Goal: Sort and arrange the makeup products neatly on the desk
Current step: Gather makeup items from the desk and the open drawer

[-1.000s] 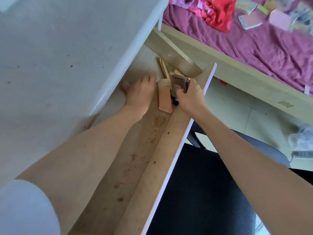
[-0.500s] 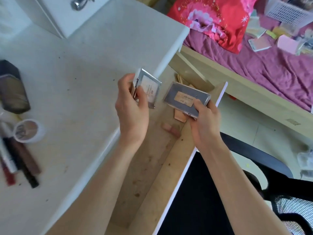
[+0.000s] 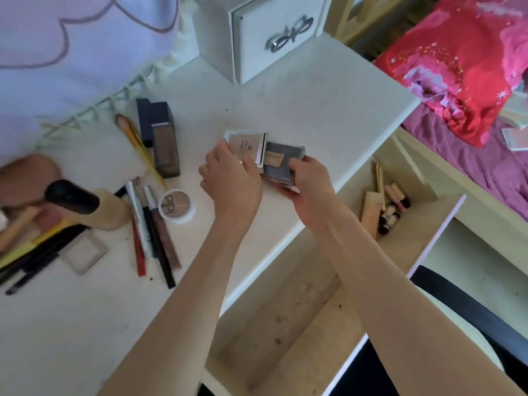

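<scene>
**Two compacts held over the white desk**

Head view: the left hand (image 3: 228,178) pinches a pale compact (image 3: 245,145), while the right hand (image 3: 310,178) grips a grey compact (image 3: 281,164) touching it, above the desk (image 3: 314,110). Pencils (image 3: 151,232) lie at 9 o'clock, an open drawer (image 3: 285,324) at 5, a purple bed (image 3: 471,155) at 2.

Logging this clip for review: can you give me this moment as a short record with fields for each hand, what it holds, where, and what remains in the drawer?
left hand: grips light square compact
right hand: grips dark rectangular palette
position: both cases side by side over the desk, edges meeting
drawer: open; small tubes and sticks at its far end
desk, left part: pencils, brushes, round compact
</scene>
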The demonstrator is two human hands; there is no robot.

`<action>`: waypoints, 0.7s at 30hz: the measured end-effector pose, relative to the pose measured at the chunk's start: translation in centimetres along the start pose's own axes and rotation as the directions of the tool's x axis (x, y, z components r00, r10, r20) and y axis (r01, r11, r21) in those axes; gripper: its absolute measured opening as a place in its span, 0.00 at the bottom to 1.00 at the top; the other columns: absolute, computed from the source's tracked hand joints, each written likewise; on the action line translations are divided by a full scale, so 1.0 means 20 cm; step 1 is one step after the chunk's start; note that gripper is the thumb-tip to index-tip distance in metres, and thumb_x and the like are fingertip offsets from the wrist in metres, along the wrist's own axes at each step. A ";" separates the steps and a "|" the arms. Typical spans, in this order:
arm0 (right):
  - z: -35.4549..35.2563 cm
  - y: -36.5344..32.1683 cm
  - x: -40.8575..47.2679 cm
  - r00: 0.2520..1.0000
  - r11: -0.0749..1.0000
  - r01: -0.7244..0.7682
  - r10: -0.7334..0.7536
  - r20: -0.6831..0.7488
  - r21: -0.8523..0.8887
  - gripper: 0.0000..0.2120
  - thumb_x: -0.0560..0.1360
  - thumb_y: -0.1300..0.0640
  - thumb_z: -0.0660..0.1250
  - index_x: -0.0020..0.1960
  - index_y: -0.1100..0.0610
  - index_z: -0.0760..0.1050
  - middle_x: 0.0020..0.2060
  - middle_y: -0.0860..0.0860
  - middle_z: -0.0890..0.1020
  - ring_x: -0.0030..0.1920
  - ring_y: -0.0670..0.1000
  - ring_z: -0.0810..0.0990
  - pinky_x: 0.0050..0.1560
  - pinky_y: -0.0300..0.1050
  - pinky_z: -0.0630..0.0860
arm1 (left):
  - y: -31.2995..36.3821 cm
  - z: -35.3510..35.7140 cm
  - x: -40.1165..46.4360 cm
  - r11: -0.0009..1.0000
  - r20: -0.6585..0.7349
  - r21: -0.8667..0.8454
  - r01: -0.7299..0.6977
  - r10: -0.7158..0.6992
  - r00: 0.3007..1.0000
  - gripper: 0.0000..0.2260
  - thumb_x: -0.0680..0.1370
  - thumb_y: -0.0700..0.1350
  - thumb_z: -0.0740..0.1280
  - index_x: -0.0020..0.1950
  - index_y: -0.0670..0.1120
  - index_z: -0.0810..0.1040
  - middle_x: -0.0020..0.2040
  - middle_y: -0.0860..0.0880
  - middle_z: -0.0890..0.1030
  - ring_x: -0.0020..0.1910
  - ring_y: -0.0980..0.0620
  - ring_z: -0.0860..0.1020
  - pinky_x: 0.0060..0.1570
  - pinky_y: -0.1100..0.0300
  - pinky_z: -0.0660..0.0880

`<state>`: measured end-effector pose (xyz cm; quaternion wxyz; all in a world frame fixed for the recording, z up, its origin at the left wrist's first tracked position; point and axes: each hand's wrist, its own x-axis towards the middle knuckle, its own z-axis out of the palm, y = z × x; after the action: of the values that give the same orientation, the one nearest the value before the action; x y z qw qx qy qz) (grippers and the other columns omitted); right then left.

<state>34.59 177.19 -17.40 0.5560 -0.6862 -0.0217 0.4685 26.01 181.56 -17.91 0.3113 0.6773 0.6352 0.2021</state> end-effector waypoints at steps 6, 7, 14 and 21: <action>0.22 -0.06 0.08 0.983 0.908 0.179 -0.176 0.043 -0.378 0.15 0.73 0.68 0.54 0.53 0.61 0.76 0.44 0.55 0.79 0.38 0.50 0.72 0.42 0.44 0.77 | -0.12 -0.05 0.11 0.972 -0.030 -0.031 -0.231 0.230 0.973 0.16 0.79 0.38 0.54 0.66 0.36 0.66 0.67 0.36 0.65 0.67 0.36 0.62 0.66 0.45 0.63; 0.23 -0.05 0.09 0.975 0.890 0.222 -0.214 0.067 -0.399 0.14 0.73 0.68 0.54 0.50 0.61 0.76 0.40 0.54 0.78 0.35 0.49 0.70 0.35 0.39 0.74 | -0.13 -0.05 0.12 0.962 -0.017 -0.046 -0.267 0.267 0.964 0.16 0.78 0.37 0.54 0.66 0.36 0.67 0.68 0.35 0.64 0.68 0.35 0.60 0.66 0.44 0.62; 0.14 0.05 0.10 0.809 0.419 0.565 -0.453 0.375 -0.711 0.20 0.79 0.63 0.52 0.71 0.57 0.65 0.58 0.55 0.75 0.55 0.57 0.73 0.62 0.47 0.66 | -0.18 -0.05 0.15 0.829 0.193 0.402 -0.390 0.339 0.921 0.25 0.80 0.45 0.51 0.76 0.42 0.49 0.76 0.41 0.47 0.75 0.43 0.44 0.71 0.45 0.45; -0.25 0.21 0.01 0.720 0.125 0.562 -0.561 0.409 -0.817 0.21 0.78 0.62 0.57 0.70 0.64 0.65 0.71 0.61 0.65 0.73 0.60 0.61 0.73 0.59 0.56 | -0.15 0.02 -0.02 0.828 0.123 0.175 -0.532 0.518 0.846 0.19 0.79 0.39 0.55 0.70 0.39 0.64 0.73 0.37 0.59 0.74 0.39 0.53 0.71 0.42 0.54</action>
<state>35.89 172.05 -21.20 0.2183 -0.8093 -0.5290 0.1321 24.03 181.01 -20.05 0.1954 0.8605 0.4303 0.1901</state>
